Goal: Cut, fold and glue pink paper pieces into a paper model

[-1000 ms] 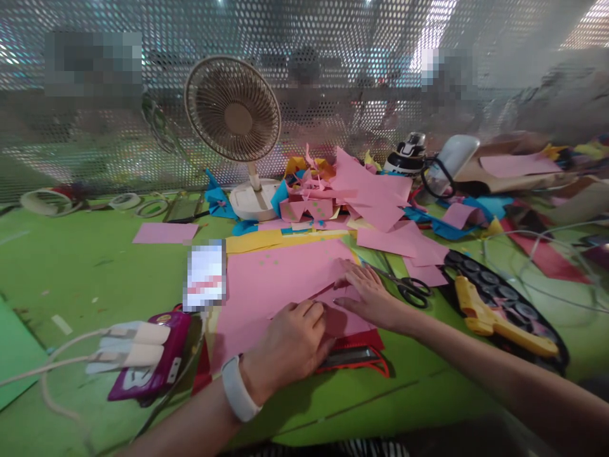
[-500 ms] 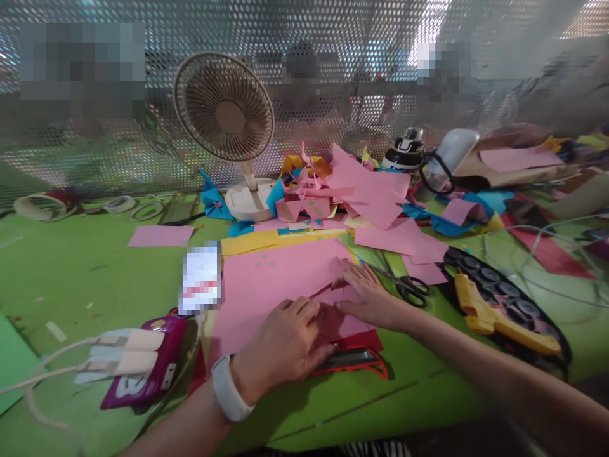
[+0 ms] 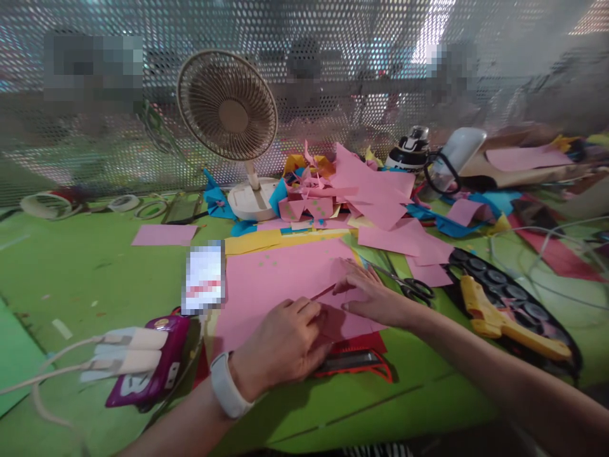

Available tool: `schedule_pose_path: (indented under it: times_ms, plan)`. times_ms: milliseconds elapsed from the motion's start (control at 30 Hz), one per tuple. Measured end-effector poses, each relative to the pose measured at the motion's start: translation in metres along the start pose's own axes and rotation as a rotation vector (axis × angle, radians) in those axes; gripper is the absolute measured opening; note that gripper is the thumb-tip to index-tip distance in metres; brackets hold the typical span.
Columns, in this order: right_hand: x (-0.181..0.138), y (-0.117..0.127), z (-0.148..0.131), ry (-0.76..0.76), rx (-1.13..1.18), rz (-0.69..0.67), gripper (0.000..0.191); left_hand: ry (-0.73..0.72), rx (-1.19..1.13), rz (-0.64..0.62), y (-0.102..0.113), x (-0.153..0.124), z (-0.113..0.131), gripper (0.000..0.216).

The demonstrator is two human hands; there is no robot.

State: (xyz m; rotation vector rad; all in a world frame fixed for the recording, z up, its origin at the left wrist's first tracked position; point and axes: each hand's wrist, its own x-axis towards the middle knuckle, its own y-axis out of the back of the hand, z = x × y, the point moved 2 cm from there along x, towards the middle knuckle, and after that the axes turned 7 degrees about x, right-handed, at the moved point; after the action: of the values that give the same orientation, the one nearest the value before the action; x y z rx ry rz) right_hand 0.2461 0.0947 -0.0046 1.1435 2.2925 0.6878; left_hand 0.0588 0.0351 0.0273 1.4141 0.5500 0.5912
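Note:
A large sheet of pink paper (image 3: 259, 282) lies on the table, with a smaller folded piece of pink paper (image 3: 356, 320) over its right part. My left hand (image 3: 292, 336), a white band round its wrist, is curled with its fingers closed at the left edge of the folded piece; the fingertips are partly hidden. My right hand (image 3: 368, 292) lies flat on the folded piece, fingers stretched out. Just below the paper is a red-and-black cutter knife (image 3: 354, 363). Scissors (image 3: 416, 290) rest right of my right hand.
A yellow glue gun (image 3: 509, 324) lies on a black tray (image 3: 573, 352) at right. Behind are a fan (image 3: 233, 114), a paper pile (image 3: 371, 190) and a bottle (image 3: 457, 158). At left are a phone (image 3: 203, 276) and a purple power strip (image 3: 162, 355) with cables.
The view has shifted slightly, so everything sits a little further right. Both hands stay in nearly the same place on the paper. The folded piece's lower right corner reaches slightly further over the red area.

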Motion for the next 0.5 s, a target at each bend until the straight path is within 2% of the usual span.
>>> schedule_pose_path:
  times_ms: [167,267,367,500]
  plan:
    - [-0.001,0.001,0.002,0.030,0.069,-0.003,0.033,-0.003,-0.085,0.064,0.006,-0.003,-0.009,0.022]
    - [-0.001,-0.002,0.005,0.061,0.053,0.060,0.032,0.075,-0.085,0.127,0.010,-0.006,-0.020,0.037]
    - [-0.004,-0.005,0.006,0.082,0.023,0.125,0.025,0.151,-0.064,0.100,0.008,-0.008,-0.031,0.045]
    - [-0.011,-0.008,0.001,0.157,-0.100,0.238,0.026,0.141,-0.054,0.086,0.003,-0.009,-0.037,0.040]
